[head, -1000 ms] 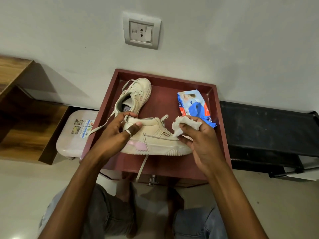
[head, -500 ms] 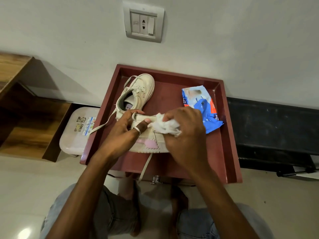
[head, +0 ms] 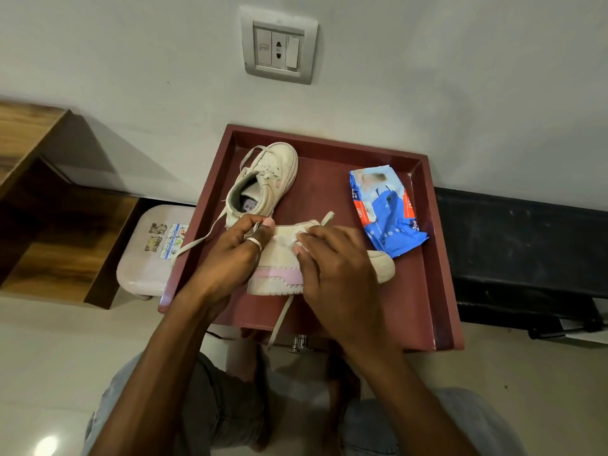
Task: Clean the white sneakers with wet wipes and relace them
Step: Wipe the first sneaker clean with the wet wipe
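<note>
Maroon tabletop [head: 422, 291] under a wall socket [head: 279, 49]: left hand [head: 227, 261] grips the near sneaker [head: 283, 260] at the heel, right hand [head: 339, 274] fingers clench a wet wipe [head: 300, 248] against it.

A plain pale wall [head: 460, 77] fills the upper frame, with a grey switch-and-socket plate [head: 279, 47] at top centre. A wooden shelf unit [head: 49, 209] stands at the left, with a pale plastic stool [head: 144, 268] beside it. The dark red, raised-edge worktop [head: 329, 192] sits against the wall, and a low black bench [head: 519, 245] runs to its right. The glossy light floor [head: 49, 357] shows a glare spot [head: 46, 445] at lower left.
</note>
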A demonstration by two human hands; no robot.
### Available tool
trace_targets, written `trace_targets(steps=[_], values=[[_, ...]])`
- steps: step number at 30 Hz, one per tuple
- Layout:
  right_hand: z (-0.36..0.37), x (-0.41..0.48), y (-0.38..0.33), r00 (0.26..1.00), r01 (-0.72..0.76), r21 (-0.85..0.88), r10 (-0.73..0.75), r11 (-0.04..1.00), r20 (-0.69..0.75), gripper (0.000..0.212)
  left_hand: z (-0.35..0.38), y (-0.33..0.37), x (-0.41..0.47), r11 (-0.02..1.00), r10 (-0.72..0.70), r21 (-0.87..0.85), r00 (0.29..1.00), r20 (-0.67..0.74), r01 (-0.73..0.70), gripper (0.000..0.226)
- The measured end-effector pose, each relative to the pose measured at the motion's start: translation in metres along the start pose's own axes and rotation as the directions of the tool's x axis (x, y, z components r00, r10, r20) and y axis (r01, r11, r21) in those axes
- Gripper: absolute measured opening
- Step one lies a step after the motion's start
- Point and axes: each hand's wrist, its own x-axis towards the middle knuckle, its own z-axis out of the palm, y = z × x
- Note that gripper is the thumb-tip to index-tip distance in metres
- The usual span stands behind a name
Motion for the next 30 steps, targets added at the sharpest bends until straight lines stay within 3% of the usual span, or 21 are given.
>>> trace_targets(steps=[5,14,20,22,27,30], values=[[0.003,0.009,0.016,0.964,-0.263,0.059,0.265,0.963,-0.026,0.019,-0.002,0.002,-0.001,1.0,-0.029,-0.012,1.0,0.013,0.029,0.018],[0.019,0.007,-0.029,0.989,0.085,-0.012,-0.083,0.996,0.126,0.029,0.001,0.005,-0.002,0.997,-0.028,-0.074,0.999,-0.027,0.026,0.03],[0.01,0.013,0.013,0.96,-0.278,0.123,0.281,0.953,-0.012,0.022,0.0,0.004,0.0,0.997,-0.055,-0.062,0.997,-0.05,0.052,0.034],[0.012,0.012,0.002,0.973,-0.231,0.095,0.232,0.968,-0.008,0.023,0.001,0.004,0.0,0.997,-0.051,-0.066,0.997,-0.049,0.048,0.032],[0.024,0.007,-0.037,0.989,0.055,0.01,-0.056,0.998,0.136,0.03,0.0,0.005,0.0,0.995,-0.055,-0.091,0.996,-0.071,0.048,0.03],[0.018,0.01,-0.02,0.993,-0.015,0.028,0.011,0.999,0.115,0.027,-0.002,0.005,0.0,0.998,-0.046,-0.051,0.996,-0.08,0.042,0.032]])
